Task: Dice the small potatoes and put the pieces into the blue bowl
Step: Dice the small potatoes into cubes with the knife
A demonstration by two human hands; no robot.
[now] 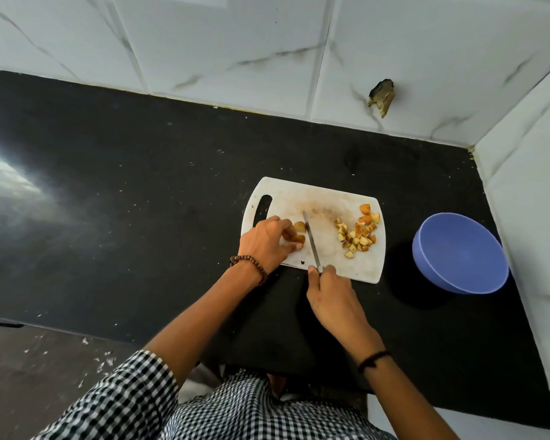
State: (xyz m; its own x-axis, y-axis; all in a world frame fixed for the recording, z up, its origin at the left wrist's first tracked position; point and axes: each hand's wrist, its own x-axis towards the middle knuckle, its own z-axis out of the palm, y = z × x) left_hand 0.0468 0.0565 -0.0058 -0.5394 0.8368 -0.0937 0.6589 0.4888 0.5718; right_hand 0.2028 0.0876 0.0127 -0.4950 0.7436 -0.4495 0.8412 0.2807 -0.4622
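A white cutting board (327, 192) lies on the black counter. My left hand (265, 241) pinches brown potato pieces (298, 235) on the board's left half. My right hand (332, 295) grips the handle of a knife (311, 240), whose thin blade runs up the board just right of those pieces. A heap of diced potato (358, 232) lies on the board's right half. The blue bowl (458, 252) stands empty on the counter to the right of the board.
White marble-look tiled walls close the back and the right side, with a broken hole (382, 96) in the back wall. The black counter (124, 201) stretches far to the left. Its front edge runs by my checked shirt.
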